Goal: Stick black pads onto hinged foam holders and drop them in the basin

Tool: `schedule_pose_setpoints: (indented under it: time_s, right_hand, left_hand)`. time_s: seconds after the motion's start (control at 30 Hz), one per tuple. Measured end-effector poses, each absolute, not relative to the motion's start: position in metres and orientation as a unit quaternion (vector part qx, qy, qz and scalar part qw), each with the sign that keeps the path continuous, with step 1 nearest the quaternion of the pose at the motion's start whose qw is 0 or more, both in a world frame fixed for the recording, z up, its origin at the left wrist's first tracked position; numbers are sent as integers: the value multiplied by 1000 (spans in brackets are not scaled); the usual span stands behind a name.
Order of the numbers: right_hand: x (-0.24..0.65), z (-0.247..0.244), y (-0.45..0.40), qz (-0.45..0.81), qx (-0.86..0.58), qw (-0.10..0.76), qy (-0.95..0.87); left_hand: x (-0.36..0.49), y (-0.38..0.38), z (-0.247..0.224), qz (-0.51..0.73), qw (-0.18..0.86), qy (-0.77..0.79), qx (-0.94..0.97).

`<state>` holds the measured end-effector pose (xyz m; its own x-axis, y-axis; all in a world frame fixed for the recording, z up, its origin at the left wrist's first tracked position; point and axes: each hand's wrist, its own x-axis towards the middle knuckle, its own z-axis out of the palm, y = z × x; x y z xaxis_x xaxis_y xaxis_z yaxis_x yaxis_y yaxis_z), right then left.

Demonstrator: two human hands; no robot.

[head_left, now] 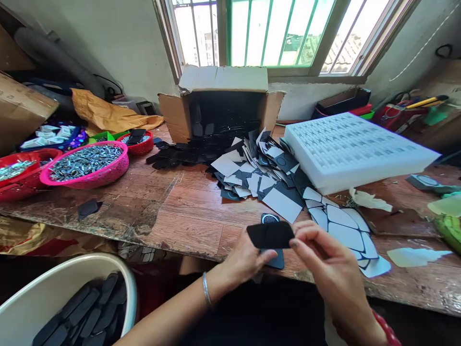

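A flat black piece [270,234] with rounded corners is pinched at its right end between the thumb and fingers of my right hand [324,254]. Beneath it is a dark blue-grey plate [276,260] with a round, light-rimmed mesh at its far end. My left hand [241,259] has its thumb across this plate's left edge; the black piece hides the other fingers. To the right lies a sheet of white, black-edged rounded pieces [345,226]. Beyond my hands is a heap of white and dark cards [252,178].
Black pieces [180,156] spill from an open cardboard box [175,117]. A white foam tray [360,144] stands right. Pink [84,180] and red baskets [21,187] of metal parts are left. A cream tub [131,288] of black pieces sits below the table edge.
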<state>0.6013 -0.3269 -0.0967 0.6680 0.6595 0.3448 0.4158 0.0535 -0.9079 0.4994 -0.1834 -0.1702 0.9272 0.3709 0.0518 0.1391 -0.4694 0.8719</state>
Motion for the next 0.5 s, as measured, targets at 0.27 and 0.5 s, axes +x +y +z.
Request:
schedule_pose_setpoints:
  time_s: [0.27, 0.5]
  right_hand:
    - [635, -149, -305, 284, -638, 695, -172]
    - [633, -161, -295, 345, -622, 689, -136]
  left_hand:
    - [499, -194, -172, 84, 334, 229, 911]
    - [482, -145, -172, 67, 570, 325, 752]
